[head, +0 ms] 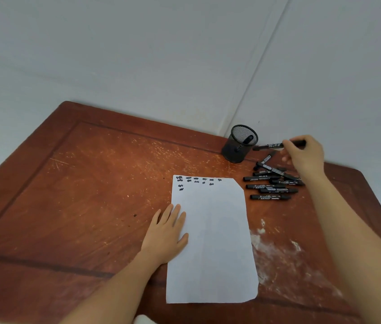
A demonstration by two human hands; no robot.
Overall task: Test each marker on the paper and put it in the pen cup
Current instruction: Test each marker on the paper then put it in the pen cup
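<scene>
One black marker [278, 145] pinched in the curled fingers of the right hand [305, 155], barrel sticking out left toward the mesh pen cup [239, 146], left hand [166, 232] flat on the paper [215, 242], loose markers [272, 183] piled below the grip

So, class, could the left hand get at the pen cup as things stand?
Probably yes. The left hand lies flat on the paper, and only paper and bare table lie between it and the pen cup. The right hand, holding a marker just right of the cup, might crowd it.
</scene>
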